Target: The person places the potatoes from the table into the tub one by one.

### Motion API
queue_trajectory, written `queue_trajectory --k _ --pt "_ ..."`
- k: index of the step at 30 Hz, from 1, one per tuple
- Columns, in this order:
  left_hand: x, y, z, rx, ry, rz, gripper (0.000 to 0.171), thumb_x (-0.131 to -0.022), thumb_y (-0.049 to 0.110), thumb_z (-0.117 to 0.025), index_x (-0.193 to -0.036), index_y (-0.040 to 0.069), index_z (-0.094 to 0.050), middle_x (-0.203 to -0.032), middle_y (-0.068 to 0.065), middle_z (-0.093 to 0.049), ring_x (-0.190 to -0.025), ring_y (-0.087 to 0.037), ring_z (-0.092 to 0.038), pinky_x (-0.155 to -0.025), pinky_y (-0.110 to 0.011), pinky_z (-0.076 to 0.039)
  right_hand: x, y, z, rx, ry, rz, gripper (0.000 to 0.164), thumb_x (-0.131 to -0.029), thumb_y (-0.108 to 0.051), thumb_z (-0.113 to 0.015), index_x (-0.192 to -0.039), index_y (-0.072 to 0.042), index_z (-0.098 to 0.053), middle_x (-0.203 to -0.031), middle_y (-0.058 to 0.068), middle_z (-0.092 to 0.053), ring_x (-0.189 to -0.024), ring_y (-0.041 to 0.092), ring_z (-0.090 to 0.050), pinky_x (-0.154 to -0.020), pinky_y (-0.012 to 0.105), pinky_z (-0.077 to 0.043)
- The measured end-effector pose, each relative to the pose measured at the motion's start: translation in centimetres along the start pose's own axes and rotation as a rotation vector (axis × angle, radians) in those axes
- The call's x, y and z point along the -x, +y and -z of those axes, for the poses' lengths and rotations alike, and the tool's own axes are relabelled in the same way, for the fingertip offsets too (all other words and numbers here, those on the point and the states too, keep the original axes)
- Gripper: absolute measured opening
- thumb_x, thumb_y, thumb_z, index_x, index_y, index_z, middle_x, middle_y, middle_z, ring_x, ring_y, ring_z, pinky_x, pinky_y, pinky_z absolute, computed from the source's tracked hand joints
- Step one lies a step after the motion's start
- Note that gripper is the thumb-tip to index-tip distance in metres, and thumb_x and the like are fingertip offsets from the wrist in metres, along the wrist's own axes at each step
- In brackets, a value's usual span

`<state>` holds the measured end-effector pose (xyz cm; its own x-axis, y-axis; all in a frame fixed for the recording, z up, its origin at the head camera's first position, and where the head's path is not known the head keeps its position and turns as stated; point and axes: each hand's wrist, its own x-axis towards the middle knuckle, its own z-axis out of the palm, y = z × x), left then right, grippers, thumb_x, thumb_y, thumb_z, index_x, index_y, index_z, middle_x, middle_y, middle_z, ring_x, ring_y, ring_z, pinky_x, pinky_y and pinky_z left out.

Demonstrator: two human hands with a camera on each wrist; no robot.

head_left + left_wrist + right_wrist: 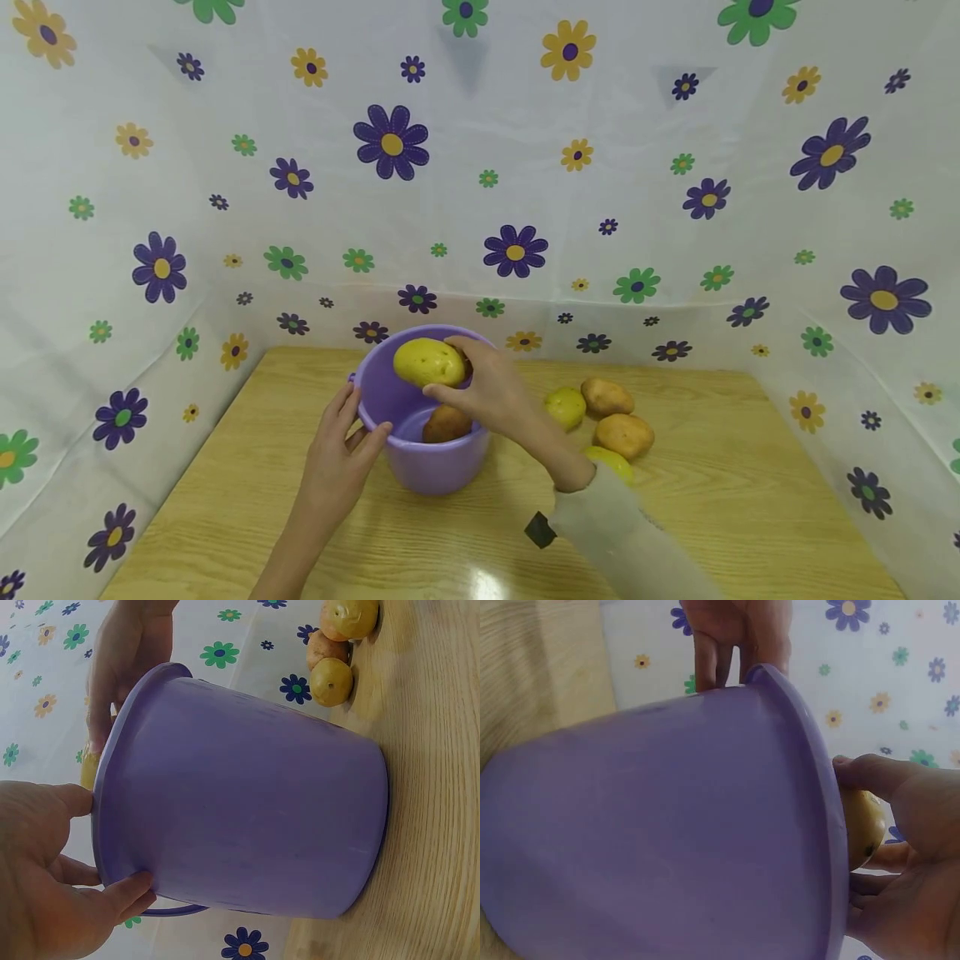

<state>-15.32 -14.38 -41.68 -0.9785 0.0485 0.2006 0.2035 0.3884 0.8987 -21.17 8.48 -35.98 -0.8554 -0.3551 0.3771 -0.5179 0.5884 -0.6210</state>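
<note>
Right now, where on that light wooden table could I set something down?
Bare room lies left of the purple plastic bucket, toward the flower-printed white cloth, and right of the rounded yellow and brown potatoes. It's crowded at the bucket's mouth, where the left hand and right hand are, and beneath the right forearm.

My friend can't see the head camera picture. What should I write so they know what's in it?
A person's right hand holds a yellow potato at the mouth of a purple bucket with a brown potato inside, while the left hand holds the rim. Four more potatoes lie on the wood-grain table, before a flowery white sheet.
</note>
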Motion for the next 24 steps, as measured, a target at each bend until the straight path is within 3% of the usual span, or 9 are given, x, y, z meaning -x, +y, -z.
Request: queue_trajectory --k 7,15,24 --pt "0.0 0.1 0.0 -0.006 -0.004 0.008 0.076 -0.103 0.019 -0.068 -0.160 -0.007 -0.025 -0.168 -0.020 -0.015 -0.147 -0.038 -0.037 -0.113 -0.030 -0.044 0.0 0.2 -1.0 -0.004 0.013 0.030 0.061 -0.089 -0.030 -0.084 -0.135 0.003 -0.062 -0.119 0.012 -0.071 -0.095 0.019 -0.068 -0.082 0.028 -0.062" --pt "0.1 0.5 0.0 -0.005 -0.006 0.005 0.075 -0.104 0.022 -0.067 -0.160 -0.006 -0.025 -0.169 -0.020 -0.015 -0.147 -0.039 -0.036 -0.114 -0.032 -0.043 0.6 0.5 -0.7 -0.033 0.041 0.060 0.041 -0.094 -0.018 -0.079 -0.127 0.003 -0.067 -0.112 0.011 -0.072 -0.086 0.018 -0.068 -0.074 0.024 -0.061" --pt "0.1 0.4 0.0 -0.011 -0.011 0.027 0.075 -0.104 0.020 -0.067 -0.160 -0.006 -0.024 -0.169 -0.018 -0.014 -0.148 -0.038 -0.035 -0.114 -0.030 -0.042 1.1 1.1 0.0 -0.059 0.076 0.095 0.035 -0.095 -0.011 -0.077 -0.126 0.002 -0.068 -0.112 0.012 -0.072 -0.090 0.022 -0.068 -0.077 0.035 -0.065"
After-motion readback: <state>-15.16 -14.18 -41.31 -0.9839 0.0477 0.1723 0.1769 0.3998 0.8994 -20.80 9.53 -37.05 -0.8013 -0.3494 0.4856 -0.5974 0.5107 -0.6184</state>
